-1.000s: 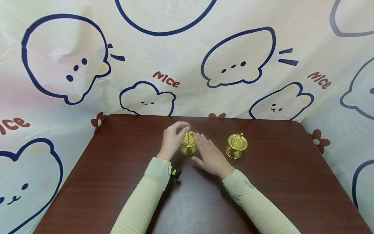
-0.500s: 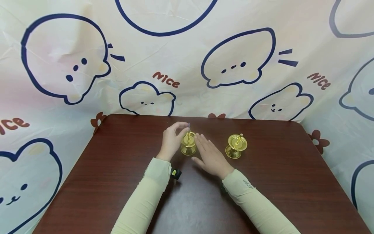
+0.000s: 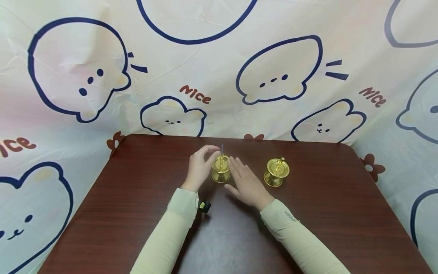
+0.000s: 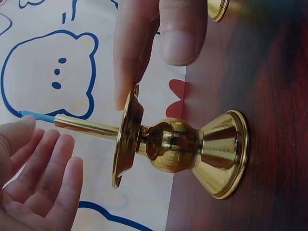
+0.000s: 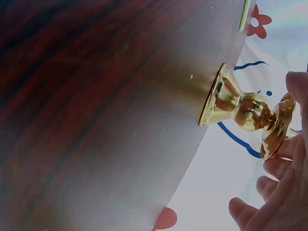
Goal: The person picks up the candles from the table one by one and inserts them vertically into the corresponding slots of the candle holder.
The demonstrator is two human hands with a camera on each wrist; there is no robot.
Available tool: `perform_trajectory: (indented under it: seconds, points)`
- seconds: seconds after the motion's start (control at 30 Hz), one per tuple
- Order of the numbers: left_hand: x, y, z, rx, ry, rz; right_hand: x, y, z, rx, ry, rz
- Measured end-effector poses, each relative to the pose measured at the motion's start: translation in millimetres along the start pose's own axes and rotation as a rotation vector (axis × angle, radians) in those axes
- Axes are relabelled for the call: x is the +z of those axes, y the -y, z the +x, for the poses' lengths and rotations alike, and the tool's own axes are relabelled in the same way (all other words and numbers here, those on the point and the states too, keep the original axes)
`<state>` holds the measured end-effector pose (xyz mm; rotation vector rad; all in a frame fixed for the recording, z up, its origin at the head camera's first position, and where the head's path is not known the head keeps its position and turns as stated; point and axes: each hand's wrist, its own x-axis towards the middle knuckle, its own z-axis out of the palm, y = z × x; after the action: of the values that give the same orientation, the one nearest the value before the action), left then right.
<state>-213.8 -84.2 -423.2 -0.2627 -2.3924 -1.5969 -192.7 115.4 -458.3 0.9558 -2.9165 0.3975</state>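
Observation:
A gold candle holder (image 3: pixel 220 176) with a wide dish and flared foot stands on the table in front of both hands. From its thin upright tube rises a slim blue candle (image 4: pixel 39 116). My left hand (image 3: pixel 199 167) is just left of the tube, thumb and fingers bent loosely; in the left wrist view the thumb tip lies right by the candle's upper end. My right hand (image 3: pixel 248 182) rests with straight fingers against the right rim of the dish, also seen in the right wrist view beside the holder (image 5: pixel 252 110).
A second gold candle holder (image 3: pixel 273 178) of the same shape stands to the right, a short pale tip on its tube. The dark red-brown table (image 3: pixel 126 198) backs onto a white cloth (image 3: pixel 219 68) printed with cartoon animals.
My left fingers have come off the blue candle and drawn slightly left and down, so the candle now shows upright above the tube. The right hand has stayed still.

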Motion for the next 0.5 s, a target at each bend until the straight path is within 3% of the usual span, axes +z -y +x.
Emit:
perform_trajectory:
  seconds: [0.27,0.5]
  points:
    - [-9.9,1.5,-9.7,0.021,-0.038,0.000,2.4,0,2,-0.016,-0.072,0.010]
    - [-18.7,2.9,-17.6,0.050,-0.044,-0.025,3.4,-4,3,-0.029,-0.209,0.029]
